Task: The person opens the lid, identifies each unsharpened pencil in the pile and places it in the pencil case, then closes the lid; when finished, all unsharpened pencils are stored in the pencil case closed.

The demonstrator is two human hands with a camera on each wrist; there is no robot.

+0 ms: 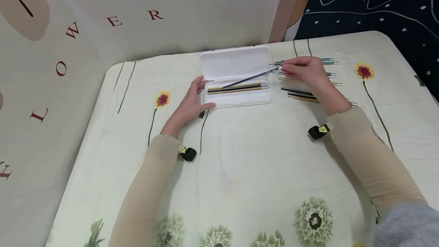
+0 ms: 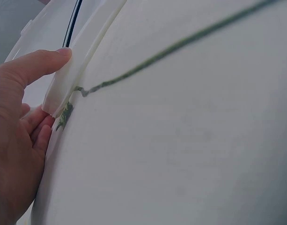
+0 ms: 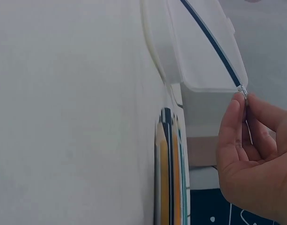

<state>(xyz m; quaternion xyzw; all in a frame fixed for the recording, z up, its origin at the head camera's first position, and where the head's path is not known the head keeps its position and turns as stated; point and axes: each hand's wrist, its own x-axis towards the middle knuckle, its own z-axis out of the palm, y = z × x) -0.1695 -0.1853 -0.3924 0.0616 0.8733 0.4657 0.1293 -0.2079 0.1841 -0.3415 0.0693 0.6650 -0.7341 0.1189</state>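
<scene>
An open white pencil box (image 1: 238, 105) lies near the far side of the table, its lid (image 1: 234, 64) folded back. Several pencils (image 1: 236, 88), black and yellowish, lie lengthwise inside. My left hand (image 1: 190, 103) holds the box's left end, the thumb over the front rim and the fingers at its side and edge. Above the box, my right hand (image 1: 306, 72) pinches a dark blue striped pencil (image 1: 252, 76) by its silvery end, between thumb and fingertips. That pencil slants down to the left over the pencils in the box. In the right wrist view its far end is out of frame.
To the right of the box, loose pencils lie in rough groups: teal ones (image 1: 328, 63) at the back, black and yellow ones (image 1: 302, 94) in front, partly beneath the right forearm. A flower-printed cloth (image 1: 247, 155) covers the table. A pale wall covering (image 1: 212, 14) rises behind.
</scene>
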